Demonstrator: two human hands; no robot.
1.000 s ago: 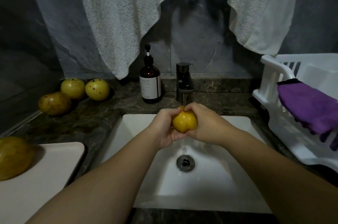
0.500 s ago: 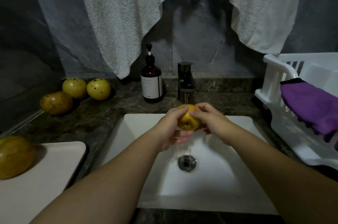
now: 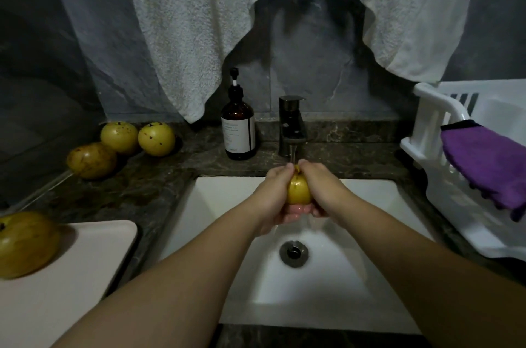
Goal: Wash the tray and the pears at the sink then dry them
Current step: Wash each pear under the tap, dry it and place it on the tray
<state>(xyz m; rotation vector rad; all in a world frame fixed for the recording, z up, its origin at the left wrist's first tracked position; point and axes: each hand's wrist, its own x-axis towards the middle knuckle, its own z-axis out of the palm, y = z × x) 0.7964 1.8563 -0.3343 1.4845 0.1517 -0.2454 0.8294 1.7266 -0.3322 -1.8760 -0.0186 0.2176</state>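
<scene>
Rotated since the earlier frame, the pear point(image 3: 298, 191) sits cupped between left hand point(image 3: 275, 194) and right hand point(image 3: 321, 188) under the faucet point(image 3: 291, 125) stream; four pears and the tray point(image 3: 85, 262) apparently await washing.

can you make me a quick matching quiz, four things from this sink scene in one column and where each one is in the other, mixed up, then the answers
Things:
1. purple cloth
2. soap bottle
3. pear in both hands
4. pear on the tray

Places:
A. under the running tap
B. far left, on the pale tray
C. draped over the white rack
D. on the counter left of the tap

Pairs: 1-C, 2-D, 3-A, 4-B
</scene>
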